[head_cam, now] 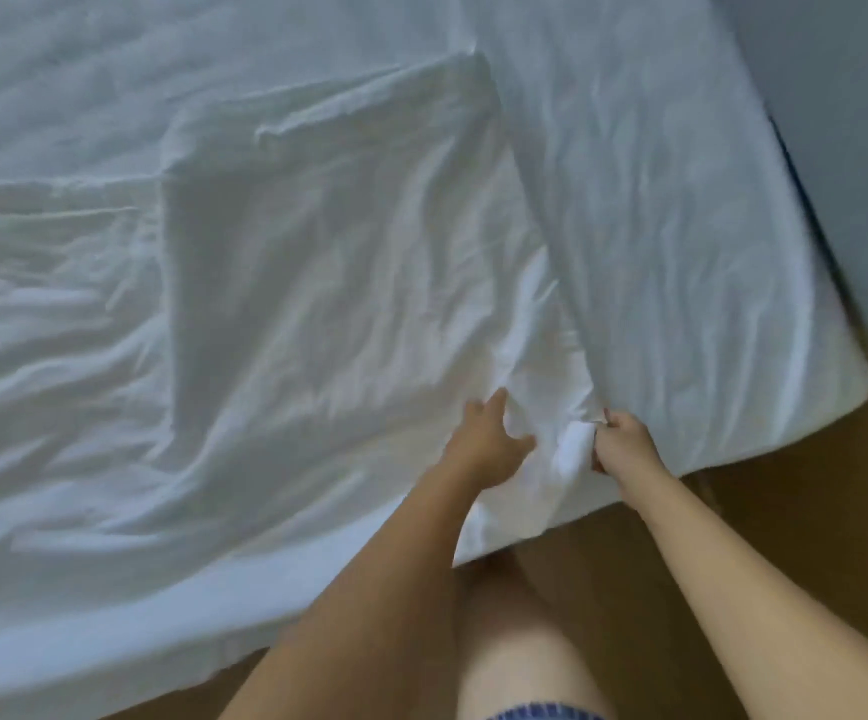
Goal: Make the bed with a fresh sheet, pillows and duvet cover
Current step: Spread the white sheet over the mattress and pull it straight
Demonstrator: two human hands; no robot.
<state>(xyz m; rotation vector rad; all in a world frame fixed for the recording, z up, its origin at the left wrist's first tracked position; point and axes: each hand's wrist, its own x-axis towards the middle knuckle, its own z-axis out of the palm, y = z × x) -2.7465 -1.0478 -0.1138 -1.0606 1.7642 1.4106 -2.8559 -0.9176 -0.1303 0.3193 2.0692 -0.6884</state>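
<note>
A white duvet cover (317, 283) lies crumpled across the bed, its near corner bunched at the bed's front edge. Beneath it a white sheet (655, 226) covers the mattress and shows bare on the right. My right hand (624, 441) grips a bunched fold of the cover's edge at the front edge of the bed. Just to its left, my left hand (489, 439) lies on the cover with fingers spread and relaxed, holding nothing. The picture is blurred by motion.
The mattress corner (837, 376) ends at the right, with wooden floor (811, 511) beyond and below it. A grey wall (847, 122) runs along the bed's right side. My bare knee (525, 657) stands against the bed's front edge.
</note>
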